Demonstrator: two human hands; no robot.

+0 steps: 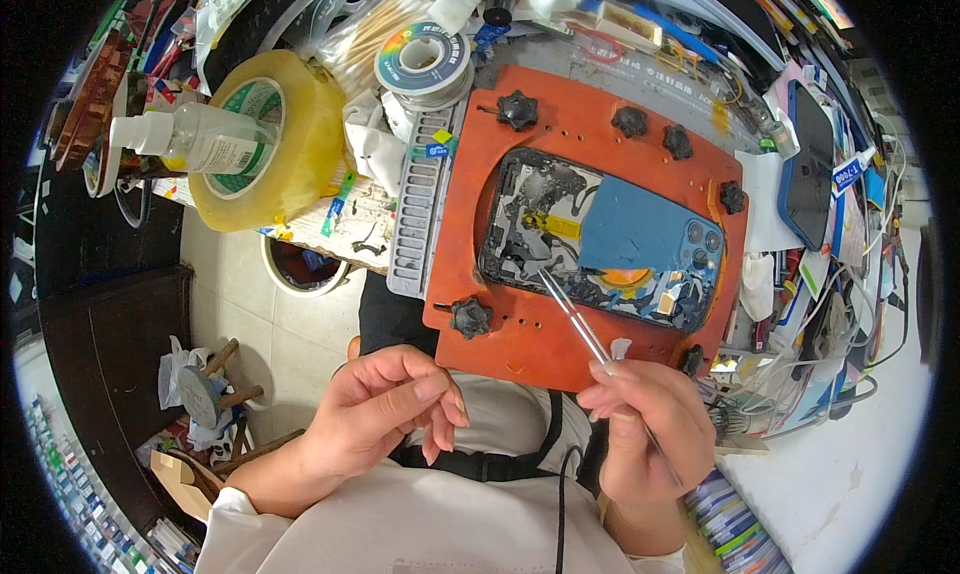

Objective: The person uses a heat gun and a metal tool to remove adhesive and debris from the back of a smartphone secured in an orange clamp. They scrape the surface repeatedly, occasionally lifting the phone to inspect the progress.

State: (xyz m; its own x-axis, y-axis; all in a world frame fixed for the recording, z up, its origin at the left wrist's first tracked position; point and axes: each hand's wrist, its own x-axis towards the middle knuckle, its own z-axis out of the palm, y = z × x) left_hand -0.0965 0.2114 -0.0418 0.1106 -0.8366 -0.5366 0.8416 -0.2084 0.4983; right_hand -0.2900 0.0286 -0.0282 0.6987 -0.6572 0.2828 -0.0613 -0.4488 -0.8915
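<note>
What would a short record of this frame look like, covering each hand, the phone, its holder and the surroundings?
Left hand: nothing visible in it, fingers curled
Right hand: holds metal tweezers, tips over phone; contact unclear
Phone: blue back panel partly missing
Holder: red plate, black knobs
Surroundings: tape roll, clear bottle, cotton swabs

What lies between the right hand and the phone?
The head view shows orange plate, a small pale scrap, and tweezers extending from the right hand toward the phone.
</note>
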